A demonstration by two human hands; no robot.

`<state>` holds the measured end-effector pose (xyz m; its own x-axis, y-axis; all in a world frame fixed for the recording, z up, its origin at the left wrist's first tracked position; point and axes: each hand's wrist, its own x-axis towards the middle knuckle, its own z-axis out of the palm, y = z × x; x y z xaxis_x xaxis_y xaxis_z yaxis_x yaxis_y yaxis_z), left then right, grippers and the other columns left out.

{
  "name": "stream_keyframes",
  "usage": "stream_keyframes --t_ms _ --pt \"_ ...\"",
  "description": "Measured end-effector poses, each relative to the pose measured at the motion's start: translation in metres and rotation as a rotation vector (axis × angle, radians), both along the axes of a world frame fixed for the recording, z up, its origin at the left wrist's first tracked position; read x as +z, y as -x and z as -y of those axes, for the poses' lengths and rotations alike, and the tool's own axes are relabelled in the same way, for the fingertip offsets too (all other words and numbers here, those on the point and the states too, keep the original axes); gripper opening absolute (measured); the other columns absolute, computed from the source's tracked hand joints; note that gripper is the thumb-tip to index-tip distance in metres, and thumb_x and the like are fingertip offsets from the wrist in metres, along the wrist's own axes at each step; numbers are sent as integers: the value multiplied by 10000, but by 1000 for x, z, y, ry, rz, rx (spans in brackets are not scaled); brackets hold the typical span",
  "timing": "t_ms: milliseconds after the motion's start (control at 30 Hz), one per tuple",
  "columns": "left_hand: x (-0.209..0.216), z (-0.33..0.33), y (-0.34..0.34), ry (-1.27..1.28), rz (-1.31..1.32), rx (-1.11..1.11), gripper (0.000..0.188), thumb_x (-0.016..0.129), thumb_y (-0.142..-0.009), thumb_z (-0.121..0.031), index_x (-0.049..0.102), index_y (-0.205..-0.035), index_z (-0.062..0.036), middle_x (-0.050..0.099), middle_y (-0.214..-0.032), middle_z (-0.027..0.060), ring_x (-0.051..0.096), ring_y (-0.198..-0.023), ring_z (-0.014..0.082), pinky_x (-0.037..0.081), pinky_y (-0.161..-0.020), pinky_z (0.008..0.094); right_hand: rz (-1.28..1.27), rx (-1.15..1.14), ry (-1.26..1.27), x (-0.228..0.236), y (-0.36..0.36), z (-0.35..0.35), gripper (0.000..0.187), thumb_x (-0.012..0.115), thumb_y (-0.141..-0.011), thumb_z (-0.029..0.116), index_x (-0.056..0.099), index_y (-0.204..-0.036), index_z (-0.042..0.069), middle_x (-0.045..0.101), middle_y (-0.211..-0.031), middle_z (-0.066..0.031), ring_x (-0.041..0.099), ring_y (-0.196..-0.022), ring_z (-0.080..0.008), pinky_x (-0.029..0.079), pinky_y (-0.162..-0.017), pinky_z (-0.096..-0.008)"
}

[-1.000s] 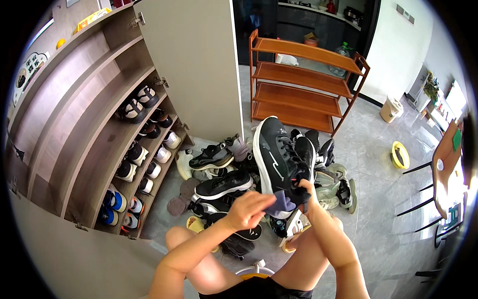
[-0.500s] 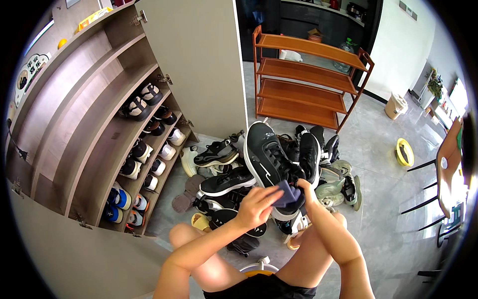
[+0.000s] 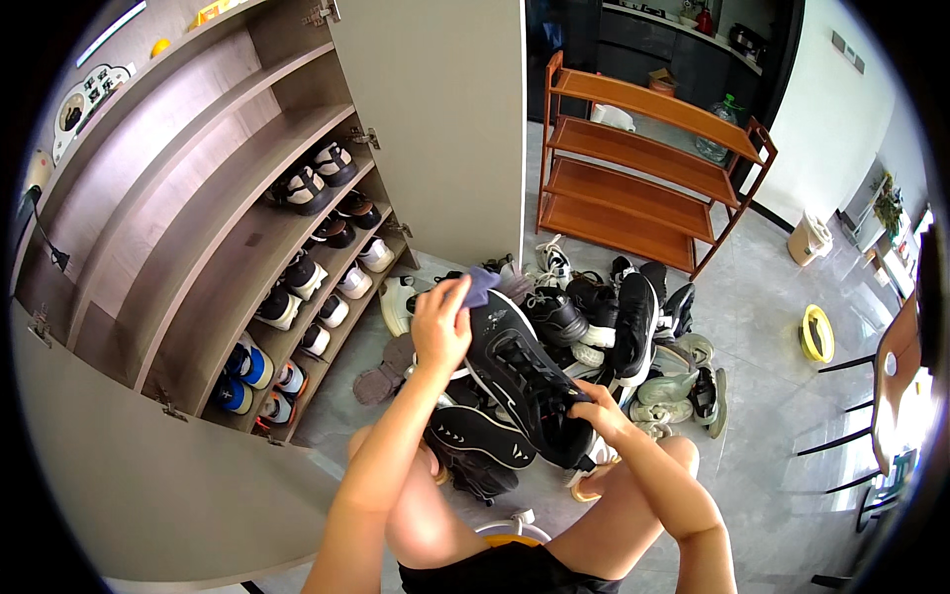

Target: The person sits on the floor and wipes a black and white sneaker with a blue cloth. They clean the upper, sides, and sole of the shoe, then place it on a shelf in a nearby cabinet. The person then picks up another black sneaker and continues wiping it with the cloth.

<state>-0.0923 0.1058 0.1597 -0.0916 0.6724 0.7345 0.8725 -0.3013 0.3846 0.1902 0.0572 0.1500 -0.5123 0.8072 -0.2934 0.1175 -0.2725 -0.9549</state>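
Note:
A black lace-up sneaker [image 3: 507,361] with a white sole edge tilts over the shoe pile, its toe pointing away from me to the left. My right hand [image 3: 596,408] grips it by the collar at the heel end. In my left hand [image 3: 440,327] is a purple-grey cloth [image 3: 481,287], held beside the toe. Under and around the sneaker lies a heap of shoes, among them a black sneaker [image 3: 634,322] with a white sole, pale green shoes [image 3: 661,388] and a dark-soled shoe [image 3: 481,436] turned sole up.
At left stands an open shoe cabinet [image 3: 233,213] with several pairs on its lower shelves. Its tall door [image 3: 435,129] swings out toward the back. Behind the pile is a brown wooden rack [image 3: 633,193]. A yellow basin [image 3: 817,334] and a table [image 3: 896,366] are at right.
My left hand has carried the cloth from the sneaker's heel end to its toe. The sneaker has tipped lower and turned toward the left. The whole view has shifted slightly.

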Motion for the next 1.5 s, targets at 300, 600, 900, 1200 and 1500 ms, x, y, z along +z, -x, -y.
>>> stream_keyframes --t_ms 300,600,900,1200,1500 --pt "6 45 -55 115 -71 -446 526 653 -683 -11 660 -1191 -146 630 -1104 70 594 -913 294 512 -804 386 434 -97 -662 -16 -4 -4 626 683 -638 158 625 -1261 126 598 -1236 -173 573 -1132 -328 430 -1001 -383" --pt "-12 9 -18 89 -45 39 452 666 -768 -64 646 -1212 -148 627 -1094 107 588 -941 325 488 -835 429 695 -254 -1149 0 6 4 563 734 -494 209 726 -1055 158 609 -1210 -154 590 -1035 -326 445 -897 -429" --pt "-11 36 -75 158 -126 -460 517 641 -754 7 638 -1235 -183 614 -1116 127 591 -897 320 515 -799 410 774 -312 -1083 -10 3 0 542 723 -507 206 718 -1046 149 621 -1183 -158 593 -1033 -323 441 -899 -432" --pt "-25 -11 -10 118 -26 -33 405 597 -814 -4 627 -1201 -118 615 -1095 151 599 -928 356 505 -810 435 740 -300 -1270 5 2 3 532 719 -471 190 731 -1000 139 611 -1174 -161 583 -997 -335 446 -867 -444" --pt "-10 18 -52 62 -74 -346 417 621 -775 19 663 -1163 -128 614 -1109 134 605 -941 340 505 -814 425 765 -257 -1319 9 1 4 584 715 -426 200 727 -1008 144 604 -1173 -167 576 -989 -340 444 -857 -453"
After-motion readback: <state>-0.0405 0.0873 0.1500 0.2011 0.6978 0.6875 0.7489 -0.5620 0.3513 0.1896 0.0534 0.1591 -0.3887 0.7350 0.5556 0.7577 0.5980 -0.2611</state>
